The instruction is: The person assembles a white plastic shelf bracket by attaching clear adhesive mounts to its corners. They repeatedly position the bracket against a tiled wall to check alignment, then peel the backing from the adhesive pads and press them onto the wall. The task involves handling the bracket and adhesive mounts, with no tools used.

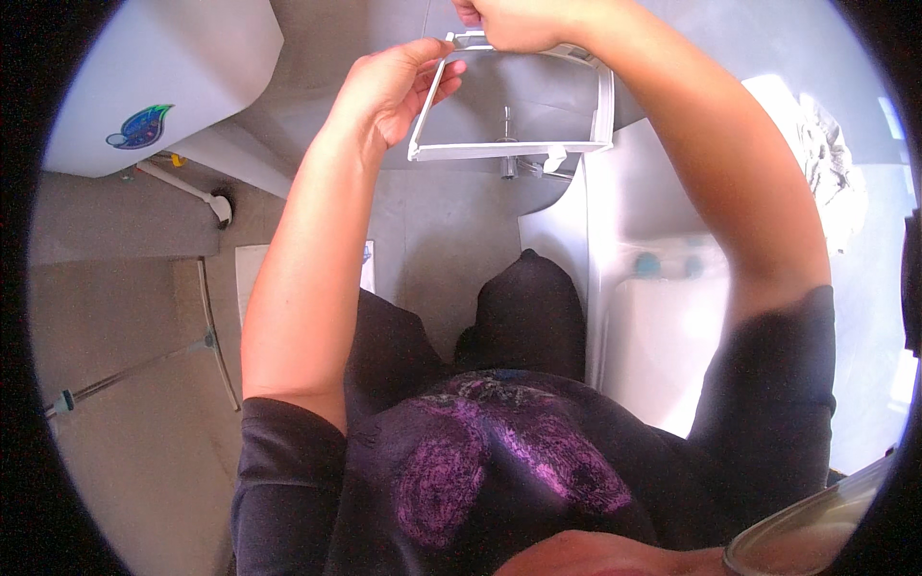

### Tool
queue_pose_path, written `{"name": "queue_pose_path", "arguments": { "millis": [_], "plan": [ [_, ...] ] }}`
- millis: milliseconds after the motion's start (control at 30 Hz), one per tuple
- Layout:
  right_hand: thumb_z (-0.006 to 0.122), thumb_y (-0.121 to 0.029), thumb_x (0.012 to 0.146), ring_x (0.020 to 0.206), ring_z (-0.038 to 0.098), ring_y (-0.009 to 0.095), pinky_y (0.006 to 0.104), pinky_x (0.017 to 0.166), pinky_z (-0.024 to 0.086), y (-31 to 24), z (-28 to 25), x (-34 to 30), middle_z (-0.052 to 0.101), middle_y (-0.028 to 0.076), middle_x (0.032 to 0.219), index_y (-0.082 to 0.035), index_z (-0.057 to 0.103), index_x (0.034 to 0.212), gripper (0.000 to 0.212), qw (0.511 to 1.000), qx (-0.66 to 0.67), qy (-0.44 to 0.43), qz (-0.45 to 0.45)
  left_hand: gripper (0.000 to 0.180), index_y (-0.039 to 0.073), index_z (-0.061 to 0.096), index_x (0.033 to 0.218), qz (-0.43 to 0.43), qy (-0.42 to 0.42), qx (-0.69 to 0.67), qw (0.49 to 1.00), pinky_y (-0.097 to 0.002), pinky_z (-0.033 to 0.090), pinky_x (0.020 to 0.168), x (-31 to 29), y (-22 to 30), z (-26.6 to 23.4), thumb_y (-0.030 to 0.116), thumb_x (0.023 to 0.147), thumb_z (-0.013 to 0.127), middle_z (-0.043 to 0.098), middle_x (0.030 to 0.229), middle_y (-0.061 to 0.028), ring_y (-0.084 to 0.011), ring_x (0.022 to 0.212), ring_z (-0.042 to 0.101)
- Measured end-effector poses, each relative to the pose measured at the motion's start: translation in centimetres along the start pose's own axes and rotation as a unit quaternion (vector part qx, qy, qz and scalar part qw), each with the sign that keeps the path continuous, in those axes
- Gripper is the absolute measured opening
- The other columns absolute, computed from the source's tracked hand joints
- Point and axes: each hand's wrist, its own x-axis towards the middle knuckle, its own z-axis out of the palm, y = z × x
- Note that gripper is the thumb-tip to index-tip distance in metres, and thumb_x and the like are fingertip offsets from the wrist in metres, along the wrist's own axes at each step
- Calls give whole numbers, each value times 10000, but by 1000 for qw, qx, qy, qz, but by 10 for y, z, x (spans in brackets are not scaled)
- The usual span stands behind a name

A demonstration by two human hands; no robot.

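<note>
A white rectangular plastic frame (509, 149), like an open tray or shelf rim, is held up in front of me over a grey basin. My left hand (394, 86) grips its left edge with thumb and fingers pinched on the rim. My right hand (514, 21) is closed on the frame's top edge at the upper rim of the picture. Both forearms reach up from my dark shirt with a purple pattern. Through the frame I see a metal tap (507, 144).
A white tank (163, 67) with a coloured sticker sits at upper left, a white pipe (182, 182) below it. A white appliance (672, 326) stands at right with a crumpled cloth (826, 154) on top. Grey floor lies below, with a thin metal rod (134, 370).
</note>
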Motion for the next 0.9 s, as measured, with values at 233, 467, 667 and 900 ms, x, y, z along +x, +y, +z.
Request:
{"name": "queue_pose_path", "arguments": {
  "millis": [233, 467, 667, 900],
  "plan": [
    [598, -123, 644, 697, 613, 363, 430, 627, 499, -2, 3, -4, 618, 210, 705, -13, 657, 673, 128, 995, -19, 76, 67, 262, -37, 593, 966, 100, 35, 188, 976, -281, 500, 677, 7, 4, 3, 171, 808, 619, 628, 844, -109, -192, 755, 623],
    [674, -169, 622, 713, 634, 357, 436, 649, 518, -15, 25, -9, 639, 182, 715, -32, 669, 680, 149, 971, -3, 165, 175, 285, 58, 688, 817, 163, 112, 555, 808, -321, 503, 701, 18, 22, 14, 304, 676, 721, 665, 778, -93, -197, 757, 644],
    [580, -158, 735, 708, 644, 342, 416, 608, 524, -25, 34, -13, 637, 188, 725, -43, 667, 746, 144, 965, 14, 190, 179, 379, 96, 707, 843, 142, 166, 650, 728, -346, 515, 726, 23, 28, 26, 428, 662, 727, 675, 861, -97, -235, 826, 648],
    [545, -121, 722, 677, 643, 339, 409, 606, 526, -30, 39, -13, 638, 180, 712, -31, 664, 736, 151, 962, 15, 215, 169, 361, 135, 709, 875, 139, 162, 652, 728, -346, 517, 738, 22, 28, 25, 435, 674, 710, 672, 880, -98, -237, 852, 643]
  ]
}}
